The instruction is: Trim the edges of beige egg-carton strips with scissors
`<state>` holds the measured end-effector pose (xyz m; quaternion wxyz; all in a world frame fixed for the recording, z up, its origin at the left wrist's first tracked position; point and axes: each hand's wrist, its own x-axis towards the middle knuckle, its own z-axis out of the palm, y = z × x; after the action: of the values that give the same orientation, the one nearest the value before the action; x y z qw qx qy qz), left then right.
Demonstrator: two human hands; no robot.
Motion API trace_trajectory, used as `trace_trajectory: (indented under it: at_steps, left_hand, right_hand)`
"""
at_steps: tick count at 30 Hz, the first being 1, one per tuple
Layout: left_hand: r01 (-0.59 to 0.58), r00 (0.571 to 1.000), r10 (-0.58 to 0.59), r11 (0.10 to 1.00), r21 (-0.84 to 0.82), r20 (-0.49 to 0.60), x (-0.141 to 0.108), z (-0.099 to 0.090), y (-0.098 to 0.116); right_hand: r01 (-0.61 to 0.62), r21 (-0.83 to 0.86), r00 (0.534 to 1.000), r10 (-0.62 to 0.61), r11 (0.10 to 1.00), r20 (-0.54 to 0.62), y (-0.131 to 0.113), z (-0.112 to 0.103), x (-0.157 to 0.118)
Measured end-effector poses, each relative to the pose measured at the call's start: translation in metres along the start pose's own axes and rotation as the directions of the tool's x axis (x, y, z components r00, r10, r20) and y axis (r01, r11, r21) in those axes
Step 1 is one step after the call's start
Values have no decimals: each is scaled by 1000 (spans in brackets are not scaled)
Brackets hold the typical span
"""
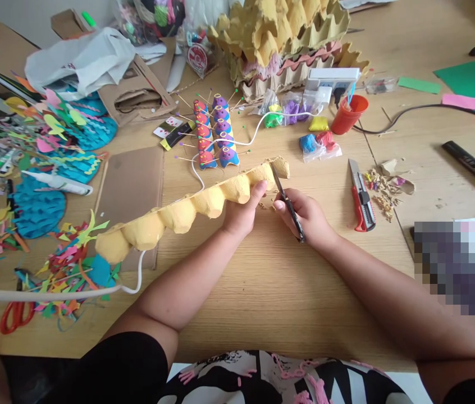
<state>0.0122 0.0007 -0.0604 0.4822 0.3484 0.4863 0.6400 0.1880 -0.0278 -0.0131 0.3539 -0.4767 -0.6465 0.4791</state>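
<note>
A long yellow strip of egg carton cups (178, 216) slants across the middle, raised above the wooden table. My left hand (243, 210) is closed around its underside near the right end, the thumb pressed on a cup. In my right hand (307, 216) are dark-handled scissors (289, 210), the fingers wrapped round the handles. Their blades lie across the strip beside its last cup at the right end. Behind the strip stand two rows of painted cups, one red and blue (204, 134), one purple and blue (224, 132), with pins sticking out.
A red box cutter (361, 199) lies right of my right hand beside scraps (387, 188). A red cup (349, 114), a power strip (332, 77) and stacked egg trays (288, 42) stand behind. A white cable (258, 132) crosses the table. Colourful paper scraps (69, 252) cover the left.
</note>
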Motion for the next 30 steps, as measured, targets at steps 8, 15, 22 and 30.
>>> trace_trajectory:
  at_steps: [8,15,22,30]
  left_hand:
    - [-6,999,5,1000,24,39,-3,1,3]
    - [-29,997,28,1000,2,74,-4,0,3]
    - [13,999,-9,995,-100,41,-2,2,4]
    - [23,999,-17,990,-136,50,-1,2,5]
  right_hand:
    - [18,-75,999,-21,997,-31,0,1,0]
    - [34,-127,996,-43,991,-73,2,4,0]
    - [25,-143,998,-34,989,-59,2,2,2]
    - [-23,-82,999,26,996,37,-1,-6,-2]
